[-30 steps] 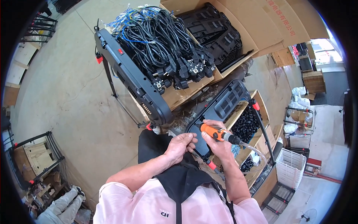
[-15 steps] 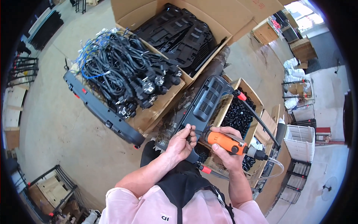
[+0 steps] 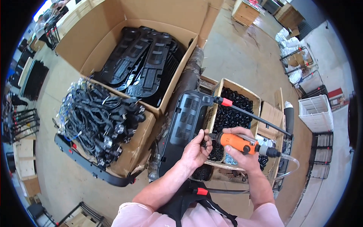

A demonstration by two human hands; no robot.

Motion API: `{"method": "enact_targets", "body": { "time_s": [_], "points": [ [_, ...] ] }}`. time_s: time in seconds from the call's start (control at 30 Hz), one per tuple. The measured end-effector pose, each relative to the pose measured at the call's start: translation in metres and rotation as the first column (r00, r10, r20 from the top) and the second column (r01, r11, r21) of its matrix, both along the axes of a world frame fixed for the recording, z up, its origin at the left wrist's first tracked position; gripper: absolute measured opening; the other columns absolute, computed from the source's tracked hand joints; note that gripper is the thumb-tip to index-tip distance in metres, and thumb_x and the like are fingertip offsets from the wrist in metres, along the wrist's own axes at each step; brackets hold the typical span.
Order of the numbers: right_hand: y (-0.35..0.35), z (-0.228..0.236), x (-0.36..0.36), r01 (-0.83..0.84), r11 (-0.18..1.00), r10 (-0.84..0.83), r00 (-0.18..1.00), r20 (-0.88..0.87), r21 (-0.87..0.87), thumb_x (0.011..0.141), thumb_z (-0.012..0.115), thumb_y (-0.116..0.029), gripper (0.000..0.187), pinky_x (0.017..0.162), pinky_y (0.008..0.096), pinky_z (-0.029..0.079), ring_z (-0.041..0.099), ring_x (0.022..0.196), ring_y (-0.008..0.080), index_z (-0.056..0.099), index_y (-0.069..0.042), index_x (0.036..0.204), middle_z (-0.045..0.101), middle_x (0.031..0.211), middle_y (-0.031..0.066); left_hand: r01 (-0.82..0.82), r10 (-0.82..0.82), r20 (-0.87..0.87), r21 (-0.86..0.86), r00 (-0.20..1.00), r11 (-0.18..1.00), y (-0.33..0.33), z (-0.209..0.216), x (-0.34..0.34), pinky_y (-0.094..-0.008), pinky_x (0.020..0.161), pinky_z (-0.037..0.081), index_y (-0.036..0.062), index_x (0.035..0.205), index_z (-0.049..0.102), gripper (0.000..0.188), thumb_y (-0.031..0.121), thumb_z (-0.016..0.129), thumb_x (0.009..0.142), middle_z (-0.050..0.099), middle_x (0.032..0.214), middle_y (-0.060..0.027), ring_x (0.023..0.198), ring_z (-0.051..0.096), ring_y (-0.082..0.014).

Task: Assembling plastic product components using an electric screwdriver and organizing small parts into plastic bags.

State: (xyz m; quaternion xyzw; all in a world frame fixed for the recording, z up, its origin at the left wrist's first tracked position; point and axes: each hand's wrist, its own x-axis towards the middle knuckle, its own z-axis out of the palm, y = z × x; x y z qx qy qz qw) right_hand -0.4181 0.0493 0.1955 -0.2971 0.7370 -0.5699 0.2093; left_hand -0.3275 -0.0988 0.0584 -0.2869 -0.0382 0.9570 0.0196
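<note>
My right hand (image 3: 244,151) is wrapped round an orange air screwdriver (image 3: 237,143), its tip pointing left and a clear hose (image 3: 293,159) trailing from its back end. At that tip my left hand (image 3: 196,150) is closed, thumb and fingers pinching small dark screws (image 3: 207,139), partly hidden by the fingers. Just left of the hands lies a black vented housing (image 3: 184,121), tilted across my lap area. A black tube (image 3: 261,122) with a red clip (image 3: 226,101) runs from its upper corner to the right.
A divided wooden bin (image 3: 258,100) with black parts (image 3: 232,109) and small screws (image 3: 216,152) stands beyond my right hand. Further left are a heap of black power cords (image 3: 100,121), a curved black part (image 3: 90,166) and a cardboard box (image 3: 102,41) of black panels (image 3: 141,60).
The view has swung, so the boxes and cords sit further left and lower. Both hands, with the screwdriver tip still at the left fingers, have shifted right from over the housing toward the bin.
</note>
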Motion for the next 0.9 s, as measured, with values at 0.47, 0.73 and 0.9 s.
{"method": "enact_targets", "body": {
  "time_s": [0.47,0.73,0.9],
  "points": [
    [-0.028,-0.054,-0.182,0.160,0.986,-0.158,0.987,0.038,-0.044,0.088,0.081,-0.008,0.050,0.106,0.0370,0.056,0.069,0.119,0.0198,0.062,-0.001,0.133,0.073,0.125,0.0137,0.218,-0.220,0.021,-0.250,0.975,0.944,0.027,-0.026,-0.072,-0.0304,0.074,0.053,0.0061,0.118,0.063,0.024,0.027,0.050,0.116,0.069,0.101,-0.0054,0.086,0.065,-0.0161],
    [-0.045,-0.071,-0.192,0.095,0.995,-0.096,0.995,0.009,0.042,0.086,0.082,-0.011,0.050,0.102,0.0358,0.057,0.071,0.112,0.0177,0.063,-0.003,0.131,0.075,0.120,0.0111,0.208,-0.202,0.053,-0.360,0.978,0.909,0.024,-0.040,-0.085,-0.0268,0.069,0.056,0.0061,0.123,0.065,0.024,0.027,0.061,0.111,0.070,0.094,-0.0021,0.077,0.066,-0.0113],
    [-0.059,-0.062,-0.194,0.049,0.994,-0.048,0.999,-0.009,0.094,0.085,0.082,-0.011,0.047,0.100,0.0352,0.057,0.071,0.108,0.0169,0.065,-0.003,0.128,0.076,0.119,0.0114,0.176,-0.167,0.059,-0.429,0.984,0.886,0.019,-0.055,-0.088,-0.0260,0.069,0.056,0.0062,0.122,0.066,0.021,0.024,0.063,0.110,0.068,0.091,-0.0008,0.077,0.065,-0.0107]
  ]
}}
